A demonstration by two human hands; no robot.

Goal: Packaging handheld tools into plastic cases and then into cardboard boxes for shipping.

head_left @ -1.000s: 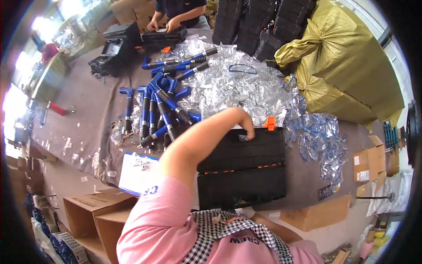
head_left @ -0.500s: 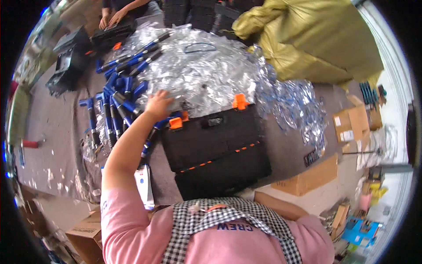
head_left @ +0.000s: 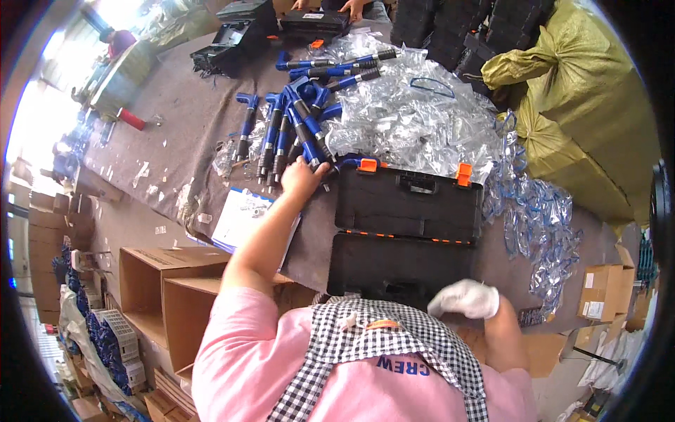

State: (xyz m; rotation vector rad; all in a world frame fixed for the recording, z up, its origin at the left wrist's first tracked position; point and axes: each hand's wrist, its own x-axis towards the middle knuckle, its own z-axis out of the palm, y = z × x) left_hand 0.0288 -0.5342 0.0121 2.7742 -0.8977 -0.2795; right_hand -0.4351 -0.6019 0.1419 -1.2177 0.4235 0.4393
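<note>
My bare left hand (head_left: 304,178) is at the near end of a pile of blue-and-black tools (head_left: 304,116) with angled blue heads. Its thumb and fingers close around the black end of one tool, partly hidden by the hand. In front of me lies a black plastic tool case (head_left: 408,207), spread flat with its two halves showing and orange latches at the far edge. My right hand (head_left: 464,299), in a white glove, is by the case's near right corner. The gloved fingers are curled together, and their inner side is hidden.
Clear plastic bags (head_left: 415,116) heap behind the case; blue-edged bags (head_left: 538,232) hang at the right. Yellow sacks (head_left: 590,119) stand far right. White papers (head_left: 246,218) lie left of the case. A co-worker's hands (head_left: 351,8) touch another black case (head_left: 314,24) at the back.
The view has shifted left. My left hand has drawn back from the plastic bags to the tools' near ends. My gloved right hand has come into view beside the case.
</note>
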